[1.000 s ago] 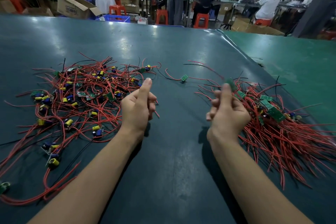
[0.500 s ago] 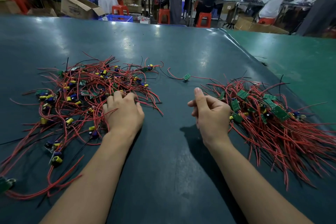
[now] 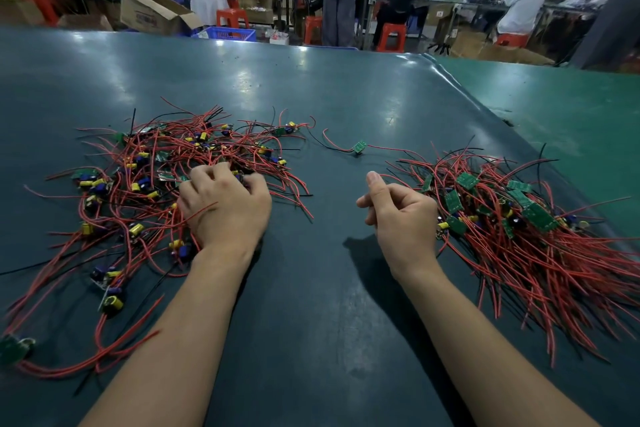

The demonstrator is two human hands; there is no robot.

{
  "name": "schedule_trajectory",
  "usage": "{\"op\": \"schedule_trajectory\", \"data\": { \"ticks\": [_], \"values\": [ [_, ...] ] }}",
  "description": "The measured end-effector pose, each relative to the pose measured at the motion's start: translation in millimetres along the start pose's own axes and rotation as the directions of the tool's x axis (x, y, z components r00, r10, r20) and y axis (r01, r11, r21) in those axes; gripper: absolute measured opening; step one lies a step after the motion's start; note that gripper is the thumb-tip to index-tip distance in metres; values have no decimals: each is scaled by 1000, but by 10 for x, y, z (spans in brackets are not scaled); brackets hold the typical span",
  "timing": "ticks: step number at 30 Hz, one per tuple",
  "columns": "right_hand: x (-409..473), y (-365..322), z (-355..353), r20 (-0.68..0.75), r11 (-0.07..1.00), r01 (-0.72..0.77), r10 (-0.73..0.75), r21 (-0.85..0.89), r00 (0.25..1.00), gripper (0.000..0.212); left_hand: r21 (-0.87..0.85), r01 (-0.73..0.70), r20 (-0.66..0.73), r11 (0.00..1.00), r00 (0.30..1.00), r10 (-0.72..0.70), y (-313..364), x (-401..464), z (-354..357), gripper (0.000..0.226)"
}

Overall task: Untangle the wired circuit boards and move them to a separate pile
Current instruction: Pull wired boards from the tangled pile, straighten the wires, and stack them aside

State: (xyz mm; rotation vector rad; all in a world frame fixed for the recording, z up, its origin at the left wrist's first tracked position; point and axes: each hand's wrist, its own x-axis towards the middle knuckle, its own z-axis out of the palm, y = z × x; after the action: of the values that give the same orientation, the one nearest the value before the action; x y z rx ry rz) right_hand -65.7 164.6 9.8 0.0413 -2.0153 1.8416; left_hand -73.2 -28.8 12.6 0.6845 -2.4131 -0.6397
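A tangled pile of wired circuit boards [image 3: 138,180], red and black leads with yellow and blue parts, spreads over the left of the dark table [image 3: 325,305]. My left hand [image 3: 225,208] lies palm down on its right side, fingers curled into the wires and boards; the fingertips are hidden and one red wire crosses the back of the hand. A second pile [image 3: 526,239], with green boards on top and red leads fanning to the right, lies on the right. My right hand [image 3: 401,215] hovers at its left edge, loosely curled with the thumb up and nothing in it.
One single wired board [image 3: 360,146] lies alone between the two piles, farther back. Another green board [image 3: 14,348] sits at the near left edge. A lighter green table [image 3: 571,107] adjoins on the right. People, red stools and a cardboard box [image 3: 152,10] are beyond the far edge.
My left hand has turned palm down and dropped onto the tangled pile, fingers digging in. My right hand let a board go onto the right pile and drew back left.
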Motion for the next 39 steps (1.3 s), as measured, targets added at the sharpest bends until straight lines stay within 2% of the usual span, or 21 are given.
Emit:
{"op": "schedule_trajectory", "data": {
  "ticks": [2,3,5,8,10,12,15,18,20,21,22,23,24,25,26,27,28,29,31,35,39],
  "values": [
    [3,0,-3,2,1000,-5,5,0,1000,44,-96,5,-14,995,1000,-6,-10,11,-9,51],
    [5,0,-5,2,1000,-7,7,-2,1000,44,-113,1,-30,994,1000,-5,-25,19,-11,46],
    [2,0,-10,4,1000,-9,9,-4,1000,44,-70,21,-14,997,1000,-22,-65,36,-9,37],
    [-5,1,-17,8,1000,-3,3,-2,1000,44,13,35,35,999,999,-35,-93,52,20,38],
    [-3,5,-23,2,1000,-4,4,-6,1000,45,-36,9,-15,999,1000,-9,-92,47,31,38],
    [2,4,-25,-3,1000,-9,9,-6,1000,45,-134,-31,-126,991,992,14,-86,42,2,38],
    [-2,3,-27,-3,1000,-14,14,-13,1000,44,-247,-178,-325,952,941,92,-62,18,-69,34],
    [-1,1,-27,50,998,-57,58,-26,997,42,-236,-442,-521,866,810,271,5,-23,-98,26],
    [-7,-7,-6,142,996,-78,83,-41,986,32,-277,-607,-589,745,720,367,71,-57,-103,23],
    [-17,-13,9,193,997,-74,80,-39,978,25,-344,-656,-598,672,705,381,114,-100,-97,22],
    [-25,-24,25,236,998,-65,69,-27,969,18,-463,-653,-571,600,737,361,171,-162,-83,22],
    [-28,-35,35,262,998,-60,61,-12,963,13,-621,-585,-490,521,809,324,233,-230,-69,24],
    [-26,-43,37,267,998,-65,61,6,962,11,-780,-451,-352,434,889,292,295,-296,-55,25],
    [-20,-51,30,260,996,-83,72,32,963,10,-905,-260,-171,337,948,270,348,-357,-43,24],
    [-11,-58,23,251,991,-113,93,66,963,11,-974,-27,32,225,967,254,386,-402,-24,21],
    [1,-67,16,249,982,-154,124,107,961,11,-970,215,236,111,941,243,400,-421,-5,18],
    [7,-72,11,257,969,-199,156,150,954,12,-910,413,405,20,881,245,396,-422,14,17],
    [8,-79,7,274,953,-238,182,187,944,12,-844,536,515,-18,819,255,383,-415,26,16],
    [-2,-92,3,318,937,-273,196,218,928,11,-786,617,599,35,747,289,356,-402,44,14],
    [8,-105,-23,308,942,-263,192,208,932,13,-810,561,584,171,742,330,342,-426,48,24],
    [11,-116,-35,347,938,-268,182,218,920,8,-792,566,608,227,705,364,353,-440,21,21]
  ]
}}
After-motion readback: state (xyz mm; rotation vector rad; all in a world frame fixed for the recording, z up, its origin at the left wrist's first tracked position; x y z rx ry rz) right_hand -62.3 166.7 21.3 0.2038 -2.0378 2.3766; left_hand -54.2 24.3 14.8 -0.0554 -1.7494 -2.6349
